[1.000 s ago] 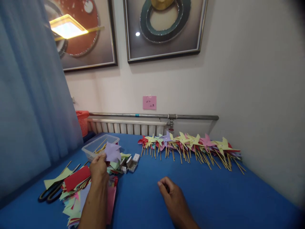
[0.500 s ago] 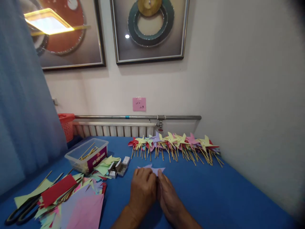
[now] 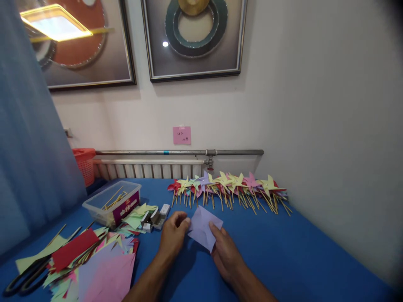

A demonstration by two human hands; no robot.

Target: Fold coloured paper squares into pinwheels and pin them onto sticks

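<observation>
A square of purple paper (image 3: 203, 230) is held up over the blue-covered table, with faint lines running toward its middle. My right hand (image 3: 228, 256) grips its right edge, thumb on the near face and fingers behind. At the left corner, my left hand (image 3: 174, 235) has curled fingers, with thumb and fingertip pinched against the paper's edge. Behind the hands lies a row of finished paper pinwheels (image 3: 223, 180) on thin sticks, in yellow, pink, red, purple and green.
Left of my hands are small open boxes (image 3: 155, 218), cut green paper pieces (image 3: 138, 216) and a clear plastic box (image 3: 94, 205) holding sticks. Nearer are stacked coloured papers (image 3: 107, 272) and black-handled scissors (image 3: 30, 277). A red basket (image 3: 85, 165) stands behind, beside a blue curtain (image 3: 37, 147).
My hands were close together around the purple paper, mostly hiding it. Now they are apart, the left moved leftward, and the paper lies spread flat between them. The view has shifted slightly.
</observation>
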